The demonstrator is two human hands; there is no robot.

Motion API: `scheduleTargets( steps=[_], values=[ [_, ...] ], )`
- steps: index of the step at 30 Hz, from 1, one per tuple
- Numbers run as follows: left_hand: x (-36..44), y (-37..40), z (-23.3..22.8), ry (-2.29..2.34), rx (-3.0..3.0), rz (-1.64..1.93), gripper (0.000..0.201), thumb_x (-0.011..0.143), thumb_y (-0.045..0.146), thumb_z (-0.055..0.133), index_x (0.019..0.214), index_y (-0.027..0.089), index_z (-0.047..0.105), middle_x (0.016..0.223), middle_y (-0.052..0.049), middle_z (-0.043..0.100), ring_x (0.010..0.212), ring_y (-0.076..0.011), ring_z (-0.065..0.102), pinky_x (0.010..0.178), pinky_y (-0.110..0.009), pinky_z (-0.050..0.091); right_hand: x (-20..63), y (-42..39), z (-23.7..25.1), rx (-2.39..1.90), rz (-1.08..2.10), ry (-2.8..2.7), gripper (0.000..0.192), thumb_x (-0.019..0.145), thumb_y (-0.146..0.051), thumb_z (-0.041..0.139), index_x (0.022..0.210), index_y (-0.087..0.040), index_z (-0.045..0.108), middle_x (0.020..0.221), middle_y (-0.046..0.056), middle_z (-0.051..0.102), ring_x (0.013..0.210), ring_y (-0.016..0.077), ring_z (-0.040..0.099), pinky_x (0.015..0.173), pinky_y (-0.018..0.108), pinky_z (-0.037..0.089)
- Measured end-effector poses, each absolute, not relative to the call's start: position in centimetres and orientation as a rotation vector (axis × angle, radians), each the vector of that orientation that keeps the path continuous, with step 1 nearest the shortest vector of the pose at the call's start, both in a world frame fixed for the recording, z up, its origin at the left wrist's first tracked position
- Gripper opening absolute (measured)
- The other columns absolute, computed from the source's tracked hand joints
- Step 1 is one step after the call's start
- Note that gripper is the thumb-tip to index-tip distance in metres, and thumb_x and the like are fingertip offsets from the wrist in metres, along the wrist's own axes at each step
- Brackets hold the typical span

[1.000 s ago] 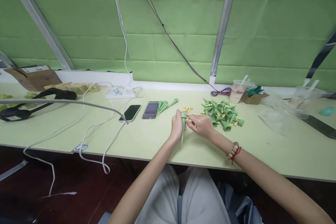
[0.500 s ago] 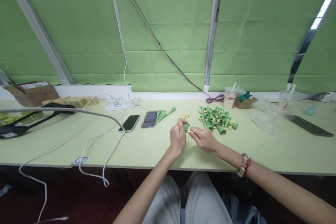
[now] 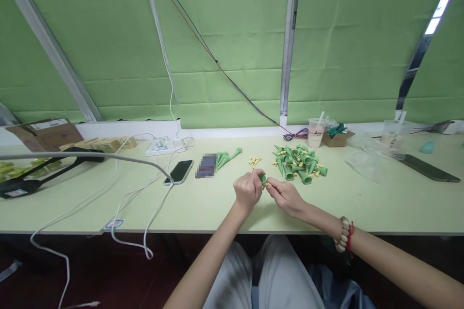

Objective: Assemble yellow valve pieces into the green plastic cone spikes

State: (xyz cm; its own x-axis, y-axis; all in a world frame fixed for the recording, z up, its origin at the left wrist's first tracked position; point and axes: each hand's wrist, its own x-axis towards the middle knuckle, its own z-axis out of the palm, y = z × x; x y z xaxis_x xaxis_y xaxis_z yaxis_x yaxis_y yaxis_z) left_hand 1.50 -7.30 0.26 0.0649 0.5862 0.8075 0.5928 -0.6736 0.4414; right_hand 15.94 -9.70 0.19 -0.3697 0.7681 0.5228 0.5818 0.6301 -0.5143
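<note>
My left hand [image 3: 247, 191] is closed around a green plastic cone [image 3: 262, 178], of which only the wide top shows above the fingers. My right hand [image 3: 286, 195] pinches a small yellow piece [image 3: 268, 184] right against that cone's top. Both hands hover just above the pale green table [image 3: 203, 207], near its front edge. Behind them lies a pile of several green cones [image 3: 297, 161] mixed with yellow bits. A small heap of loose yellow pieces [image 3: 255, 160] sits to the pile's left. A few finished green cones [image 3: 226, 157] lie further left.
A phone [image 3: 179, 171] on a white cable, a dark card [image 3: 206, 165], a power strip [image 3: 165, 144], a black lamp arm [image 3: 43, 169] and cardboard boxes [image 3: 45, 133] fill the left. At right stand a drink cup [image 3: 315, 133], a small box [image 3: 337, 137], plastic bags [image 3: 369, 157] and a second phone [image 3: 429, 168].
The cone pointed down from my left hand a second ago; now it is tucked in the fist with only its top showing. Both hands sit slightly lower and closer to me. The camera tilted up.
</note>
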Motion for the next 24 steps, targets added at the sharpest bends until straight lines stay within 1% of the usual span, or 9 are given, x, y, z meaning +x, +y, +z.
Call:
scheduleTargets(
  steps=[4, 6, 9, 11, 15, 20, 22, 24],
  values=[
    [1.2, -7.6, 1.0, -1.17, -2.335, -1.739, 0.036, 0.082, 0.04, 0.036, 0.075, 0.021, 0.065, 0.066, -0.007, 0.066, 0.056, -0.015, 0.055, 0.058, -0.024, 0.035, 15.4, -10.7, 0.7, -1.127, 0.362, -2.021, 0.034, 0.092, -0.04, 0.026, 0.067, -0.021, 0.039, 0.052, -0.005, 0.047, 0.046, 0.011, 0.046, 0.05, 0.022, 0.03],
    [1.0, -7.9, 1.9, -1.166, -2.349, -1.786, 0.039, 0.084, 0.043, 0.033, 0.077, 0.021, 0.064, 0.064, -0.006, 0.064, 0.055, -0.0142, 0.055, 0.058, -0.024, 0.036, 15.2, -11.1, 1.5, -1.141, 0.348, -2.001, 0.035, 0.093, -0.04, 0.024, 0.068, -0.021, 0.04, 0.051, -0.006, 0.047, 0.046, 0.0109, 0.047, 0.05, 0.022, 0.03],
    [0.6, -8.4, 4.3, -1.312, -2.384, -1.966, 0.047, 0.089, 0.046, 0.022, 0.083, 0.02, 0.061, 0.054, -0.001, 0.056, 0.046, -0.0115, 0.05, 0.054, -0.023, 0.037, 15.0, -11.1, 3.1, -1.12, 0.167, -2.027, 0.028, 0.092, -0.04, 0.029, 0.077, -0.021, 0.044, 0.059, -0.004, 0.055, 0.047, 0.0107, 0.05, 0.049, 0.021, 0.03],
    [0.1, -8.9, 6.1, -1.363, -2.56, -2.034, 0.049, 0.088, 0.052, 0.021, 0.086, 0.019, 0.058, 0.052, 0.001, 0.053, 0.045, -0.0116, 0.049, 0.051, -0.023, 0.037, 15.1, -10.8, 4.3, -1.102, 0.008, -2.054, 0.023, 0.092, -0.037, 0.032, 0.083, -0.021, 0.047, 0.067, -0.003, 0.06, 0.049, 0.0102, 0.052, 0.048, 0.021, 0.028],
    [-1.2, -9.6, 8.7, -1.324, -2.962, -1.962, 0.05, 0.085, 0.057, 0.023, 0.091, 0.018, 0.054, 0.047, 0.003, 0.048, 0.044, -0.0114, 0.048, 0.049, -0.022, 0.038, 15.3, -10.8, 6.4, -1.067, -0.165, -2.104, 0.025, 0.092, -0.038, 0.033, 0.087, -0.022, 0.05, 0.074, -0.002, 0.064, 0.05, 0.0091, 0.053, 0.045, 0.021, 0.024],
    [-2.0, -9.4, 9.9, -1.326, -3.196, -1.828, 0.051, 0.084, 0.057, 0.023, 0.095, 0.017, 0.054, 0.052, 0.002, 0.051, 0.051, -0.012, 0.051, 0.056, -0.023, 0.042, 14.5, -10.8, 7.6, -1.055, -0.395, -2.155, 0.032, 0.093, -0.038, 0.028, 0.092, -0.02, 0.054, 0.077, 0.003, 0.067, 0.05, 0.0114, 0.053, 0.045, 0.024, 0.019],
    [-2.2, -8.8, 10.3, -1.335, -3.25, -1.815, 0.05, 0.084, 0.057, 0.027, 0.096, 0.018, 0.055, 0.056, 0.001, 0.054, 0.056, -0.0121, 0.053, 0.061, -0.024, 0.044, 14.1, -10.3, 7.9, -1.077, -0.435, -2.143, 0.033, 0.094, -0.036, 0.027, 0.093, -0.02, 0.055, 0.076, 0.004, 0.067, 0.051, 0.0121, 0.053, 0.045, 0.025, 0.019],
    [-2.5, -7.9, 10.8, -1.353, -3.291, -1.828, 0.045, 0.082, 0.055, 0.036, 0.101, 0.019, 0.055, 0.066, -0.001, 0.058, 0.064, -0.0123, 0.057, 0.068, -0.025, 0.046, 14.0, -9.4, 8.3, -1.1, -0.418, -2.12, 0.032, 0.094, -0.035, 0.027, 0.093, -0.021, 0.055, 0.077, 0.003, 0.067, 0.054, 0.0124, 0.055, 0.045, 0.025, 0.02]
  ],
)
